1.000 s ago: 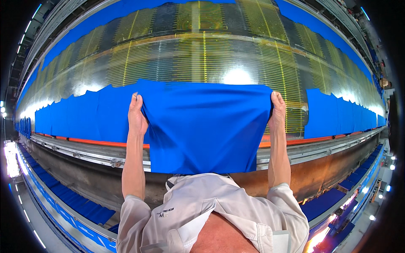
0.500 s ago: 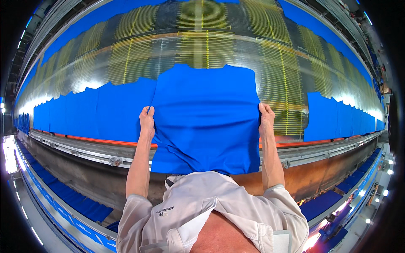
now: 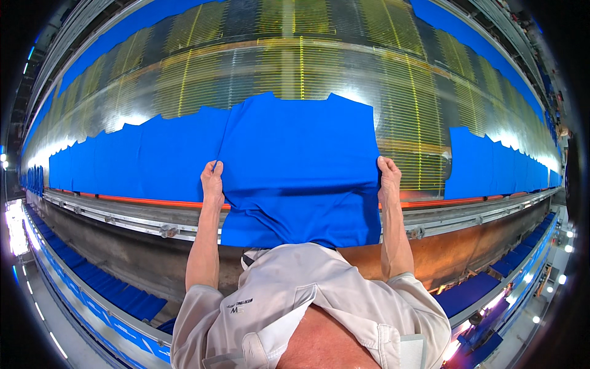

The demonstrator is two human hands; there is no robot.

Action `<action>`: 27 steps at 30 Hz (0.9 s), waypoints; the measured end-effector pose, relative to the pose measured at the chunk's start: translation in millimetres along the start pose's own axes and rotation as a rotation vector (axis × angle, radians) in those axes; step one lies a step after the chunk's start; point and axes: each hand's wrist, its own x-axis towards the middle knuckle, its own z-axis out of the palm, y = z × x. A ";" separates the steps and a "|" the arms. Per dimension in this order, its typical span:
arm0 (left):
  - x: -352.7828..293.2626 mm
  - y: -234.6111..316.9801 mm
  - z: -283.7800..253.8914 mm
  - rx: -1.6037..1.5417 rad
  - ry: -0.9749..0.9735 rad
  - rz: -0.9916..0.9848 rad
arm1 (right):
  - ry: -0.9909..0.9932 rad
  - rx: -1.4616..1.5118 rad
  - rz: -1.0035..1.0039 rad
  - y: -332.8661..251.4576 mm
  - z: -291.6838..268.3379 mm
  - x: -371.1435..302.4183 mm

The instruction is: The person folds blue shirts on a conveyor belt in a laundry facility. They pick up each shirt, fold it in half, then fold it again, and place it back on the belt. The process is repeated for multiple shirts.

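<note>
A blue cut garment panel (image 3: 301,144), with a notched neckline at its far edge, stretches between my two hands. My left hand (image 3: 212,179) pinches its left edge, and my right hand (image 3: 388,178) pinches the right edge at about the same height. The far part lies smooth on the long table (image 3: 344,71), which is marked with yellow lines. Nearer to me the fabric is wrinkled and hangs over the table's front edge against my shirt. On the left, the panel meets a row of similar blue panels (image 3: 172,154).
More blue panels (image 3: 485,163) lie along the right of the table, with another row (image 3: 455,27) along the far side. A metal rail (image 3: 153,226) and an orange strip (image 3: 424,204) follow the near edge. Blue fabric pieces (image 3: 104,277) rest lower behind me on the left.
The far part of the panel has become flatter, and its shoulder points look sharper. The folds have shifted nearer to me. Both hands keep their hold at the sides.
</note>
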 end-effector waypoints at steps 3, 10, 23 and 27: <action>-3.6 0.5 0.9 -0.007 0.012 -0.017 | 0.012 -0.020 0.000 1.7 -1.1 -1.1; -6.3 -13.2 -9.8 0.054 0.019 -0.001 | 0.002 -0.026 0.025 3.9 -6.6 -4.8; -17.3 -13.5 -10.4 0.074 0.022 -0.012 | -0.006 -0.045 0.039 10.4 -15.5 -9.1; -16.4 -14.6 -12.3 0.103 0.028 -0.013 | 0.016 -0.067 0.039 12.4 -14.8 -8.6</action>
